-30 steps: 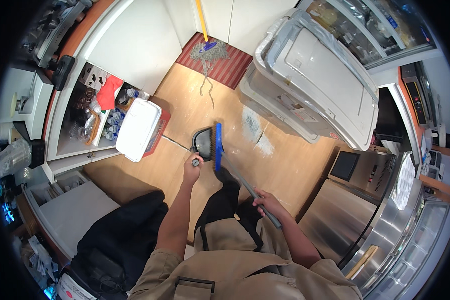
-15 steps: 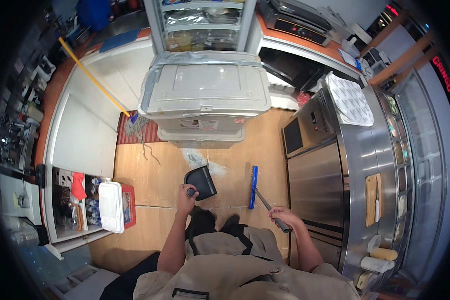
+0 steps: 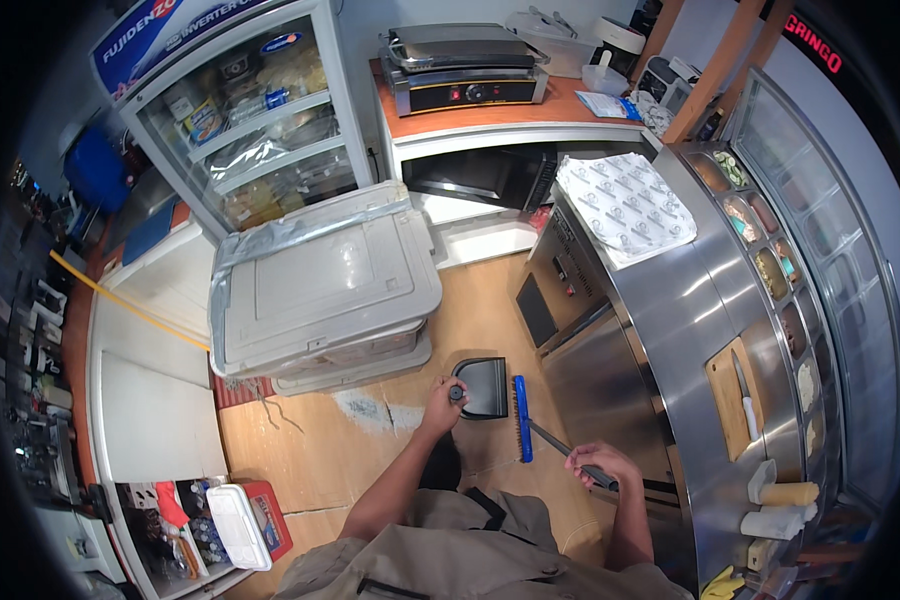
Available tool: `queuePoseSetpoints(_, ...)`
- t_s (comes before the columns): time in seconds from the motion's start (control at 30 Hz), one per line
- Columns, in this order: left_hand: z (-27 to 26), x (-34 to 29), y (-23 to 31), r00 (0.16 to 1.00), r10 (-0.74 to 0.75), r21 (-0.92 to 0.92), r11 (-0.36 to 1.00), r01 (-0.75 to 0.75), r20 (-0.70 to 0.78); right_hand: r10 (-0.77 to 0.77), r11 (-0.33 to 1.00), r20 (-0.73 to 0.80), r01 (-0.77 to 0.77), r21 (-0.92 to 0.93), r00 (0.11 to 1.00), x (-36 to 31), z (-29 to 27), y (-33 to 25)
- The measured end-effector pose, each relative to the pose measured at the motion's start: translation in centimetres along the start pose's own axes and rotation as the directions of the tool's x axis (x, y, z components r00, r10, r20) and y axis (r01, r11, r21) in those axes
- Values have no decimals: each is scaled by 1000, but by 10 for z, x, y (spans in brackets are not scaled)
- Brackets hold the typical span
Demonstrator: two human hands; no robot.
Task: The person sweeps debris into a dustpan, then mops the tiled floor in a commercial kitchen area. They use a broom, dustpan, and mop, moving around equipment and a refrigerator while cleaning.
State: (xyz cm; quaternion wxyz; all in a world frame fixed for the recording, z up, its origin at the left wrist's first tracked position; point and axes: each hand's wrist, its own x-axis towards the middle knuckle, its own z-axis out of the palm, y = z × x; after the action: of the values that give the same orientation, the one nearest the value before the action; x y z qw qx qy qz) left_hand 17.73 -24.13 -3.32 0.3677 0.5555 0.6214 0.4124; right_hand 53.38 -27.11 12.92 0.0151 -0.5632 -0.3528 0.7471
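My left hand (image 3: 443, 402) is closed round the upright handle of a black dustpan (image 3: 486, 388), whose pan rests on the wooden floor. My right hand (image 3: 604, 465) grips the dark handle of a broom with a blue head (image 3: 522, 420). The broom head stands on the floor just right of the dustpan's open edge, with a small gap between them. Left of the dustpan, a whitish worn patch (image 3: 370, 409) marks the floor. Whether any dirt lies in the pan cannot be made out.
Stacked grey lidded bins (image 3: 325, 290) stand ahead left, before a glass-door fridge (image 3: 260, 130). A steel prep counter (image 3: 670, 320) runs along the right, bearing a knife on a cutting board (image 3: 727, 400). A red cooler with a white lid (image 3: 240, 525) sits low at left. A yellow mop pole (image 3: 120, 298) leans at left.
The view has swung to the right. The dustpan has turned and now faces the broom head, and the two are closer together. Both hands keep their grips.
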Motion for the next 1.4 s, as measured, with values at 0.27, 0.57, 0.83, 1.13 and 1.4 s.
queuePoseSetpoints(0.27, 12, 119, 59, 980, 46, -89, 996, -30, 194, -99, 994, 32, 97, 40, 995, 5, -49, -89)
queuePoseSetpoints(0.57, 38, 165, 92, 999, 36, -127, 991, -38, -17, -523, 698, -78, 375, -610, 848, 44, -63, -175)
queuePoseSetpoints(0.83, 76, 275, 93, 986, 168, 80, 983, -166, -15, -824, 438, 52, 692, -574, 565, 70, -93, -182)
queuePoseSetpoints(1.13, 119, 438, 19, 976, 128, 126, 980, -151, 176, -829, 553, -188, 723, -415, 526, 124, -121, -215)
queuePoseSetpoints(1.4, 191, 600, -74, 922, 110, 11, 992, -123, 372, -498, 821, -294, 334, -463, 816, 223, -144, -258)
